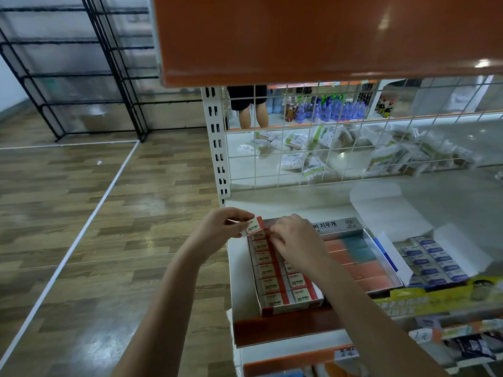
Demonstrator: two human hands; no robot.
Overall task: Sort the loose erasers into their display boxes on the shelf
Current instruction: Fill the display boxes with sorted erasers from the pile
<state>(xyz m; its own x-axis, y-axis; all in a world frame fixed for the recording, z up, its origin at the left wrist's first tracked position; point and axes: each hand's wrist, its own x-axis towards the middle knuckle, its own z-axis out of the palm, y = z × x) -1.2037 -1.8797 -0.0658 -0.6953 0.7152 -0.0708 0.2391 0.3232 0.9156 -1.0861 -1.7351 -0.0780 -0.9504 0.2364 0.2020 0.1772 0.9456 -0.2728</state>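
Your left hand (pixel 221 223) pinches a small red-and-white 2B-labelled eraser (pixel 253 227). Your right hand (pixel 295 240) has curled fingers in the red-and-white cardboard display box (pixel 292 308); whether they grip anything cannot be told. Forcing the eraser into the packed rows may dislodge neighbours.

Red-and-white 2B eraser (pixel 254 226) tilted above the back of its nearly full red display box (pixel 283 307) on white shelf (pixel 241 292)

Red-and-white erasers (pixel 268 270), orange shelf panel (pixel 326 36), blue-and-white erasers (pixel 432 261)
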